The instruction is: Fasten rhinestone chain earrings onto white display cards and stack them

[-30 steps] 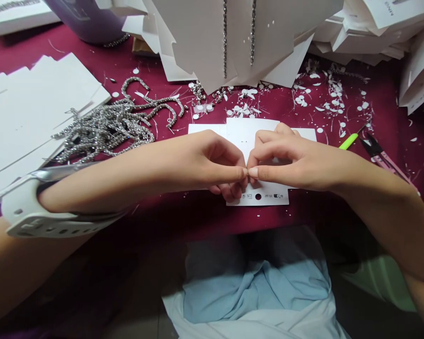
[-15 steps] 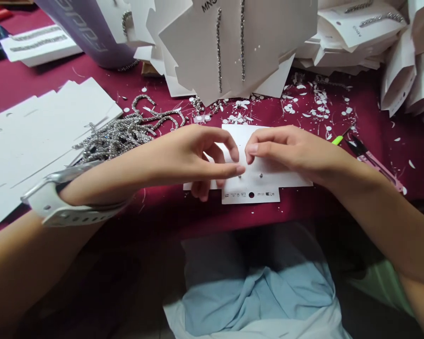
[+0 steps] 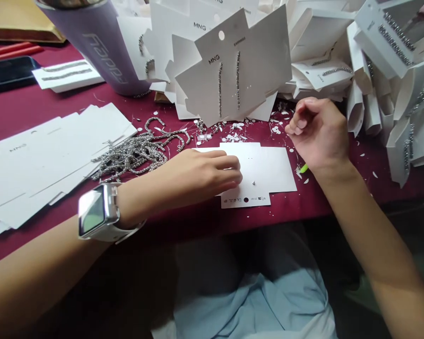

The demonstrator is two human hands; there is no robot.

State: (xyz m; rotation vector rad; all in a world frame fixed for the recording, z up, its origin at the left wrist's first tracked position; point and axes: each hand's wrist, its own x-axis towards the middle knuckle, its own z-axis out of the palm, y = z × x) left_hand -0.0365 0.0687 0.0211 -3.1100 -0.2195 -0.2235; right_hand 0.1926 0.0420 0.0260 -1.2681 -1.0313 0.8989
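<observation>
A white earring card (image 3: 279,169) lies flat before me, blank side up, with a small metal stud (image 3: 253,183) poking from it. My left hand (image 3: 212,172), a smartwatch (image 3: 98,209) on its wrist, rests over the card's left part with curled fingers holding it down. Its thumb and fingertips are partly hidden, as is the card beneath. My right hand (image 3: 320,132) is raised to the right of the card, fingers curled in together; whatever they may hold is hidden. Left of the card is a tangled heap of silvery rhinestone chain earrings (image 3: 130,155).
Blank cards (image 3: 56,155) are stacked at the left. A purple tumbler (image 3: 102,47), a phone (image 3: 10,75) and finished cards with earrings (image 3: 229,84) stand or lie behind. More folded cards (image 3: 385,42) pile up at right. White paper scraps (image 3: 233,134) and a green-handled tool (image 3: 304,168) lie nearby.
My right hand has lifted off the card and moved right, its fingers curling in. The left hand has settled lower onto the card. The view has shifted.
</observation>
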